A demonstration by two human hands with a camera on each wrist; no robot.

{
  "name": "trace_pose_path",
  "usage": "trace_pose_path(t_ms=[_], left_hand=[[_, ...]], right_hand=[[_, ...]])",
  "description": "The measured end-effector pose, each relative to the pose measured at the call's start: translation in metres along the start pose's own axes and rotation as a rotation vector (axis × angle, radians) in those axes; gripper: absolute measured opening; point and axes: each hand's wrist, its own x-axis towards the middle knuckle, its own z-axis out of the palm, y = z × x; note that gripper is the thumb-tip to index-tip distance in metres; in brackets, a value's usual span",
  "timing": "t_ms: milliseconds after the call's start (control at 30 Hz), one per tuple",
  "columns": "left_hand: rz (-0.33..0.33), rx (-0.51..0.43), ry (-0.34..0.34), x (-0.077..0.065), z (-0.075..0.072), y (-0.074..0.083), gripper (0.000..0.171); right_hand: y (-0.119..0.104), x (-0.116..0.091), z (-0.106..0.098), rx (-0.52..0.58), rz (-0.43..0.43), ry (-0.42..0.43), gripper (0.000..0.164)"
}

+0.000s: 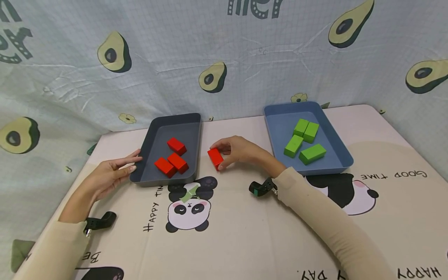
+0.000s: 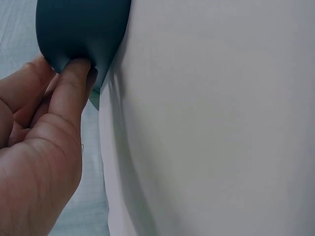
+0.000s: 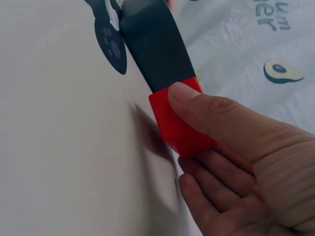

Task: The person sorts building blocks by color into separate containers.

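Observation:
My right hand (image 1: 238, 151) pinches a red block (image 1: 215, 158) between thumb and fingers, just right of the dark grey tray (image 1: 147, 179). In the right wrist view the thumb lies along one face of the block (image 3: 179, 120), and a shadow falls on the cloth beside it. At the tray's left side is my left hand (image 1: 106, 177), its fingers fairly straight and touching the edge. The left wrist view shows its fingertips against the tray's outer wall (image 2: 83, 29). Inside this tray lie three red blocks (image 1: 176, 146), two of them side by side.
A blue tray (image 1: 341, 165) with several green blocks (image 1: 312, 154) stands at the back right, near the right forearm. The table carries a pale cloth (image 1: 238, 233) printed with pandas and lettering. Behind it hangs an avocado-print curtain (image 1: 164, 46).

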Motion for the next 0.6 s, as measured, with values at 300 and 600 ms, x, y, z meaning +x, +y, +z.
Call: trace_pose_path(t_ms=[300, 600], left_hand=[[0.004, -0.002, 0.001, -0.0006, 0.0007, 0.0003, 0.057], [0.007, 0.012, -0.004, -0.0008, -0.0004, 0.0001, 0.058]], right_hand=[[-0.0046, -0.0024, -0.0028, -0.017, -0.063, -0.006, 0.063], [-0.0104, -0.0036, -0.0035, -0.036, -0.065, -0.016, 0.063]])
